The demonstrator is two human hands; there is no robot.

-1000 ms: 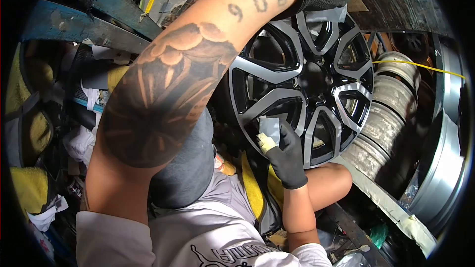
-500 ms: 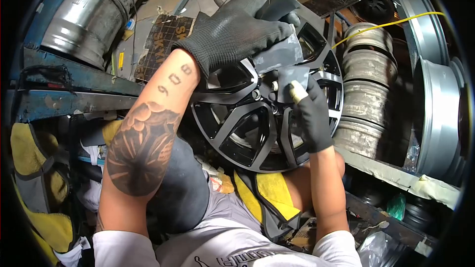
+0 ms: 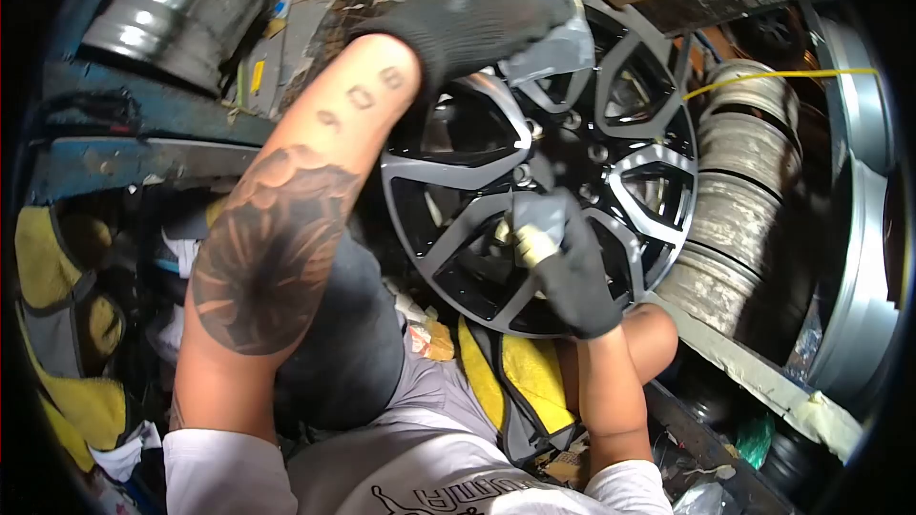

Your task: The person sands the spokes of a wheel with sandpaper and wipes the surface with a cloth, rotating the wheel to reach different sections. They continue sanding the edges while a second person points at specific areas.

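Note:
A black and grey alloy wheel [image 3: 456, 171] lies face up before me, its spokes spread round a dark hub. My left hand [image 3: 482, 19], in a black glove, is closed over the far edge of the wheel. Grey sheets that look like sandpaper [image 3: 551, 55] hang from its grip, and motion blurs the fingers. My right hand [image 3: 575, 272], gloved in black with pale tape on the thumb, presses a smaller grey sandpaper piece [image 3: 540, 216] against the near spokes below the hub. Its fingertips are partly hidden by the piece.
Stacked worn wheel barrels [image 3: 730, 210] stand to the right, beside silver rims [image 3: 854, 257] on a rack. A yellow cord [image 3: 782, 80] crosses above them. Another shiny metal barrel [image 3: 186, 10] and a blue metal frame [image 3: 143, 167] are at left.
My right hand with the sandpaper piece has moved down and left, from beside the hub to the near spokes. My left hand has shifted slightly up and right. The view has tilted.

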